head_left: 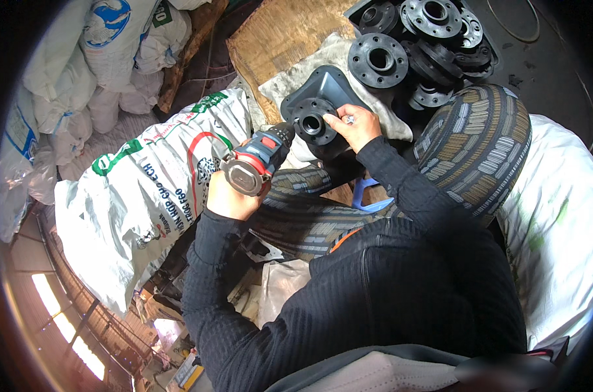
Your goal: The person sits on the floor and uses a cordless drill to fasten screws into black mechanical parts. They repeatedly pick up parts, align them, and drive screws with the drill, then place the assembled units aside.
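My left hand (230, 199) is wrapped round the grip of a blue, red and black cordless drill (260, 151). The drill's chuck points at a black round flange (314, 122) with a raised hub and several holes. That flange sits at the near end of a dark grey part with a flared rectangular rim (331, 83), resting between my knees. My right hand (362, 129) is at the flange's right side, thumb and finger at its rim. Small shiny metal pieces (349, 119) show between its fingers; their exact kind is too small to tell.
A tray (494, 55) heaped with more black flanges (378, 59) stands at the far right. A whitish cloth (270, 87) lies over a wooden board (277, 32). A full white sack (146, 189) lies at my left, another white sack (551, 228) at my right. A blue plastic stool (368, 196) shows beneath me.
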The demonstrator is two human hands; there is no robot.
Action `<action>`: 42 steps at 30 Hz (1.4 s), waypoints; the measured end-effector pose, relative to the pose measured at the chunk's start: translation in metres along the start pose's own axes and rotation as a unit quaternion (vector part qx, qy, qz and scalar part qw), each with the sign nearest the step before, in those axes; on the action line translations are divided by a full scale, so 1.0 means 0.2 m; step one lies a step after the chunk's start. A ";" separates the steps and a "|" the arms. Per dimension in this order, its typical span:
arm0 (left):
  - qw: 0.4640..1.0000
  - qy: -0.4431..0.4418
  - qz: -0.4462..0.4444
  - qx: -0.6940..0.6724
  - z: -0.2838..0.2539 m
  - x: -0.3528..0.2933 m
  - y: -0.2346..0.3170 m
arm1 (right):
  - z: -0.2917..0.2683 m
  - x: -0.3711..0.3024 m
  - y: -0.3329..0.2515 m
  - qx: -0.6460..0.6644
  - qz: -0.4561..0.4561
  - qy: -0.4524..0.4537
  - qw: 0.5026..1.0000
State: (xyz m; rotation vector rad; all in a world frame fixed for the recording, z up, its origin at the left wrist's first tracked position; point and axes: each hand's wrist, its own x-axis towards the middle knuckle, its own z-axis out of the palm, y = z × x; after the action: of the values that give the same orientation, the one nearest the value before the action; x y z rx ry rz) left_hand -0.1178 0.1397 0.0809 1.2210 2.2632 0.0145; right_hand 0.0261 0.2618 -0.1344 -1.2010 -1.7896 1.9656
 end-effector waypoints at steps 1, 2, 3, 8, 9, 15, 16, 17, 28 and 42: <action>1.000 -0.008 -0.004 -0.013 -0.02 0.02 0.01 | 0.00 0.00 0.00 -0.002 -0.008 0.006 1.000; 1.000 -0.017 -0.007 -0.026 -0.03 0.03 0.00 | 0.00 0.00 0.01 -0.005 -0.004 0.001 1.000; 0.998 -0.042 -0.027 -0.026 -0.04 0.03 -0.04 | -0.01 0.00 0.00 -0.005 -0.001 -0.006 1.000; 0.994 -0.084 -0.029 -0.059 -0.09 0.10 -0.06 | -0.02 0.01 -0.02 0.002 -0.008 -0.020 1.000; 0.995 -0.091 -0.014 -0.036 -0.09 0.11 -0.08 | -0.03 0.01 -0.03 -0.001 -0.002 -0.028 1.000; 0.991 -0.112 0.000 -0.074 -0.10 0.12 -0.13 | -0.03 0.02 -0.03 -0.010 0.006 -0.048 0.999; 0.991 -0.095 0.009 -0.098 -0.10 0.13 -0.11 | -0.03 0.02 -0.03 -0.009 0.000 -0.048 0.999; 0.993 -0.106 -0.012 -0.057 -0.09 0.12 -0.14 | -0.04 0.02 -0.04 -0.016 0.003 -0.050 0.999; 0.995 -0.044 0.062 -0.071 0.02 0.11 -0.17 | -0.05 0.04 -0.02 -0.019 -0.004 -0.076 0.997; 0.983 0.040 -0.016 -0.178 0.12 -0.37 0.14 | -0.22 -0.05 -0.07 0.633 0.203 -0.283 0.691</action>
State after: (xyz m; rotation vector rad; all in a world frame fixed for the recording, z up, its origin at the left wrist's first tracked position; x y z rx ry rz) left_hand -0.0531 0.0928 0.1036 1.0079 2.2240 0.4430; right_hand 0.0586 0.2908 -0.1142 -0.4520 0.1670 3.0473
